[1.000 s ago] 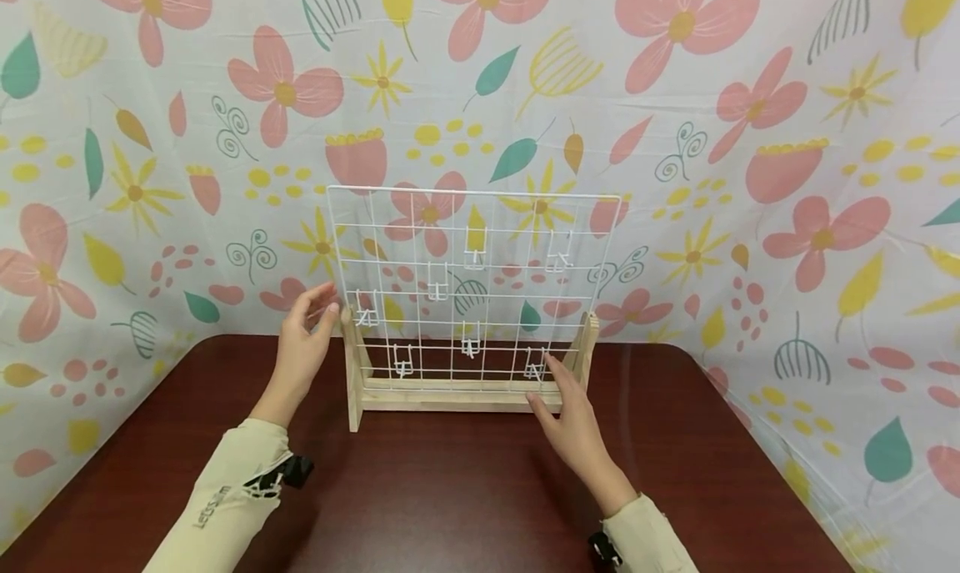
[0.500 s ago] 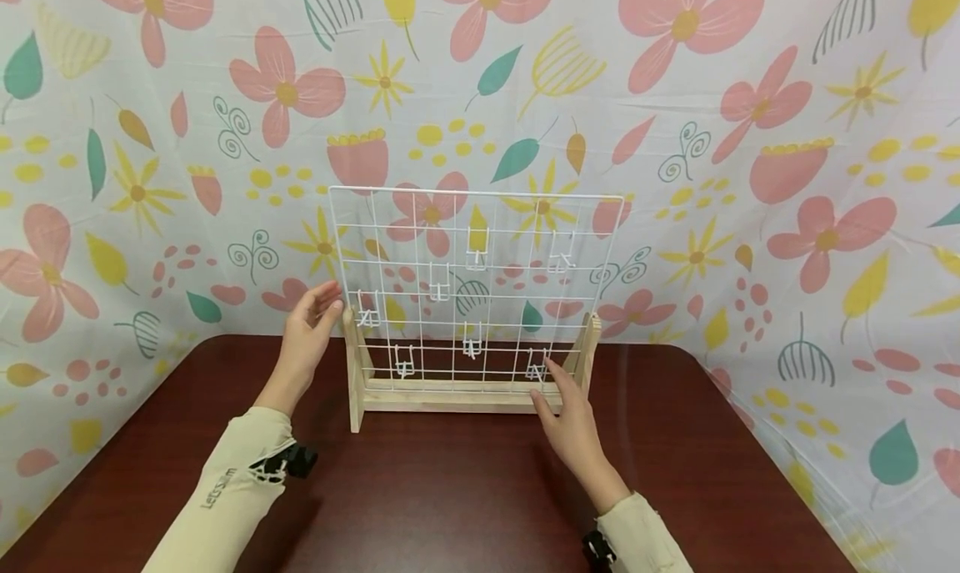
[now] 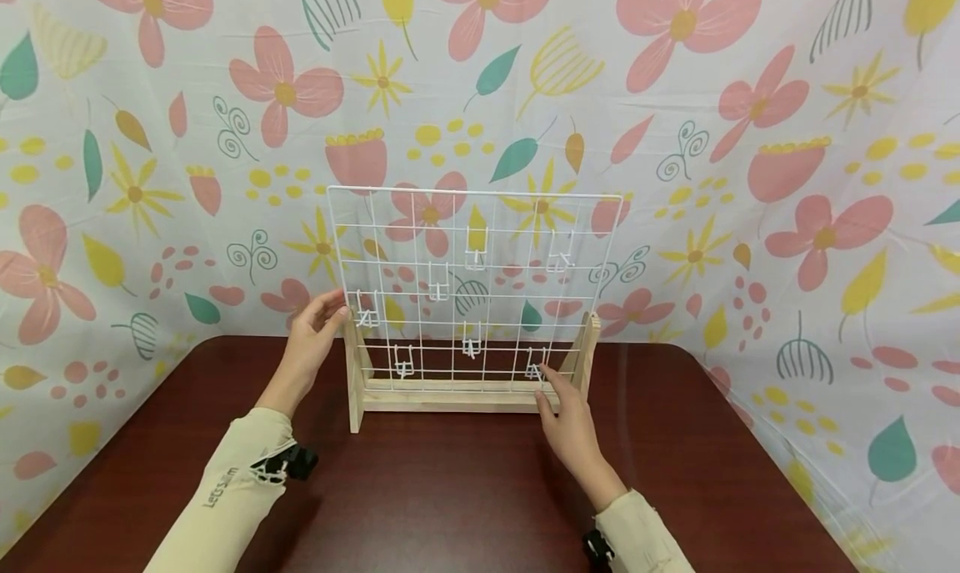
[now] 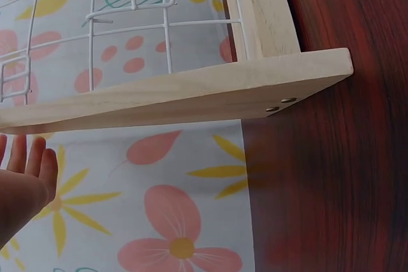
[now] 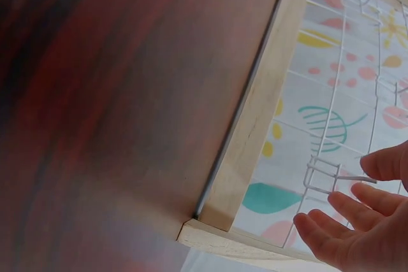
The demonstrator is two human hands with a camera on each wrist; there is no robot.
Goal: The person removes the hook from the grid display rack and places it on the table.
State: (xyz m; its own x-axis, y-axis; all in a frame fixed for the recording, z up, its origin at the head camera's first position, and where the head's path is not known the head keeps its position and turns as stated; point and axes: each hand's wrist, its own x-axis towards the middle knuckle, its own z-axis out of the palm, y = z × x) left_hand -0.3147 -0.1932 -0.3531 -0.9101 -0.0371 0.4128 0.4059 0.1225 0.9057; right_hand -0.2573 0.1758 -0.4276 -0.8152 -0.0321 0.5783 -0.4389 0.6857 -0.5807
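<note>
A white wire grid panel (image 3: 487, 285) stands upright in a pale wooden stand (image 3: 450, 402) on the table. Several white wire hooks hang on it. My right hand (image 3: 573, 435) is at the lower right hook (image 3: 534, 370). In the right wrist view, that hook's prong (image 5: 356, 178) points into the gap between thumb and fingertips, with space around it. My left hand (image 3: 309, 344) is beside the stand's left upright (image 3: 354, 381), its fingertips right at the edge. The left wrist view shows its fingers (image 4: 48, 169) loosely bent just beside the wood.
A dark reddish wooden table (image 3: 450, 490) carries the stand. Behind and to both sides hangs a white cloth (image 3: 480, 81) with flowers and leaves. Other hooks sit higher up, including one at the upper right (image 3: 558, 262) and one at the left (image 3: 366, 316).
My left hand has shifted slightly right and down, closer to the left upright. My right thumb and fingers have drawn nearer each other at the lower right hook.
</note>
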